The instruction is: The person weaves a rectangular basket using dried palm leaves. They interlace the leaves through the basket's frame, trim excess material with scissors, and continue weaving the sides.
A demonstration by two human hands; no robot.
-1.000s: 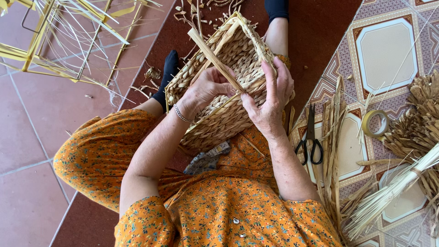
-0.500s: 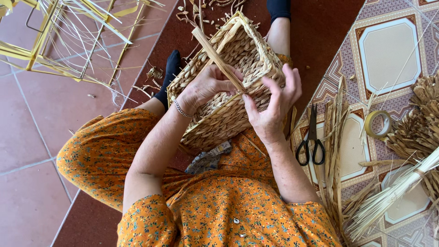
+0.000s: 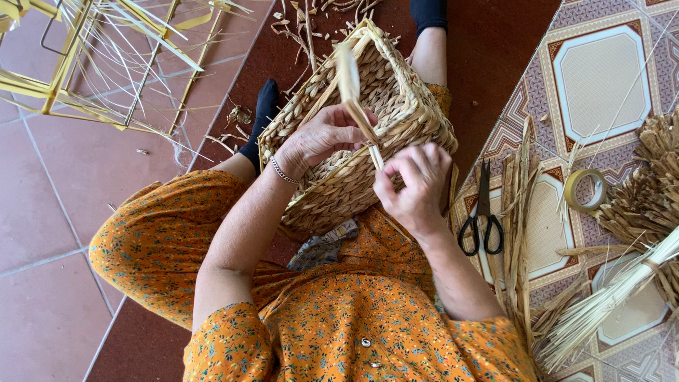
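Seen from above, a coarse, braided rectangular basket (image 3: pixel 368 141) rests on the person's lap. The left hand (image 3: pixel 322 138) and right hand (image 3: pixel 414 184) have fingers clamped on a flat pale straw strand (image 3: pixel 351 88). Black scissors (image 3: pixel 482 219) and a tape roll (image 3: pixel 585 189) lie on the patterned tiled floor (image 3: pixel 601 71).

Even, soft daylight; faint shadows only. Frame sharp overall, slight motion blur on the raised straw strip (image 3: pixel 348 71).
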